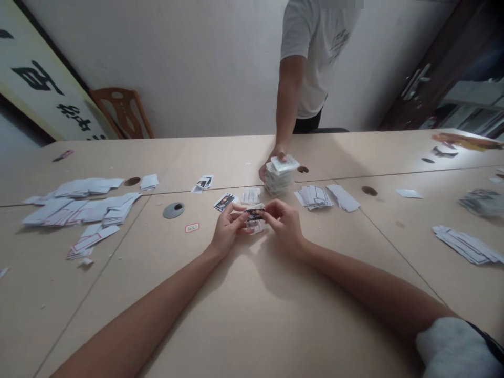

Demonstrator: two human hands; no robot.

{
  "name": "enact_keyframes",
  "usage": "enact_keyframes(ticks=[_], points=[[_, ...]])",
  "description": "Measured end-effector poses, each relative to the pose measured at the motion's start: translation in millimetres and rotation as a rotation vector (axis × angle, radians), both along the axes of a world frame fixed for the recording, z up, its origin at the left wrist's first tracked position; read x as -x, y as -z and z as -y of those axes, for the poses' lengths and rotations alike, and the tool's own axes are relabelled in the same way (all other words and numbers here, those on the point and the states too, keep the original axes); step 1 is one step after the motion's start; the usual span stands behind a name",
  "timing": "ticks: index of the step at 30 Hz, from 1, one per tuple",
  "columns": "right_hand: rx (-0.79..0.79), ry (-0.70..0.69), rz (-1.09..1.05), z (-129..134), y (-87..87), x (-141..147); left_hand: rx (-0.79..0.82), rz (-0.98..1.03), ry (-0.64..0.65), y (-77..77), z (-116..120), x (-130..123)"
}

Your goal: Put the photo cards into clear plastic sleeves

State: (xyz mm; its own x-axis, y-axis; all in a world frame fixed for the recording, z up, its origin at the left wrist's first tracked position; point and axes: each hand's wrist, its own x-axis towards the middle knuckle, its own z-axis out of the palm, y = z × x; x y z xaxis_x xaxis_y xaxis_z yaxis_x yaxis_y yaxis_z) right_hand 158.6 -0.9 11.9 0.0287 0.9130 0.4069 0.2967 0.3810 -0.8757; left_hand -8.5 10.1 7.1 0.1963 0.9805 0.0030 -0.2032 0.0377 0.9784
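Near the middle of the table (252, 315), the left hand (226, 228) and right hand (285, 223) meet over a small dark card (255, 213). The fingers of both hands are curled nearly closed, pinching the card by its two ends, thumb against forefinger on each side. Whether the left fingers grip firmly or only touch the edge cannot be told. Just under the card, more pale cards (255, 226) show between the hands; how they are held is hidden.

Just beyond the hands lie a face-up picture card (224, 201) and a small wrapped pack (251, 196). Toward the far edge a co-worker's hand (271, 161) rests on a tall stack (279, 176). Loose piles (81, 207) spread along the left side, a fanned pile (326, 197) lies right of the stack, and more cards (466, 244) sit near the right edge.
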Motion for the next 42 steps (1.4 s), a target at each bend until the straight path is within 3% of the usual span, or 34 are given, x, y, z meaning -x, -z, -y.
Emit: enact_keyframes(ticks=[4, 22, 42], points=[[-0.128, 0.053, 0.156, 1.6, -0.7, 0.2, 0.008, -0.008, -0.013, 0.5, -1.4, 0.7], [-0.015, 0.085, 0.087, -5.3, -0.5, -5.1, -0.031, -0.029, 0.028, 4.1, 0.4, 0.7], [-0.086, 0.148, 0.187, -8.2, 3.4, -7.6, -0.048, -0.043, 0.031, 2.3, 2.4, -0.2]])
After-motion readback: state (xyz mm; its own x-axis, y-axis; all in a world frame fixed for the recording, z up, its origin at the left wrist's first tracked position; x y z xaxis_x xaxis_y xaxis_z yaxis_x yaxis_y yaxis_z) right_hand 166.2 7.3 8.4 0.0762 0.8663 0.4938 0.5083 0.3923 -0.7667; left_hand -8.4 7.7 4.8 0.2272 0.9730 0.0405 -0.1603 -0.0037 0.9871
